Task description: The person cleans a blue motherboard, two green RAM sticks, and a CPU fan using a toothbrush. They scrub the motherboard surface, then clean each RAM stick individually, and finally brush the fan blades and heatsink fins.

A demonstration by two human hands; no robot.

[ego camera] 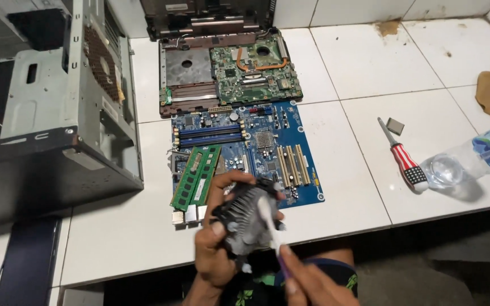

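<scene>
The round fan cooler (245,218) w/ metal fins is held up over the table's (131,238) front edge. Left hand (214,249) grips it tight from the side. Right hand (307,283) pinches a white toothbrush (269,224), bristles on the fins. Just behind lies a blue board (256,147) w/ a green memory stick (195,177). Screwdriver (402,158) & clear bottle (472,158) sit off to the right.

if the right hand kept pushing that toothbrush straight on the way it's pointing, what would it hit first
The right hand points the toothbrush up and slightly left. Its head already seems to rest on the finned heatsink held in the left hand, so the heatsink comes first. Beyond it lies the blue motherboard, though depth is unclear.
</scene>
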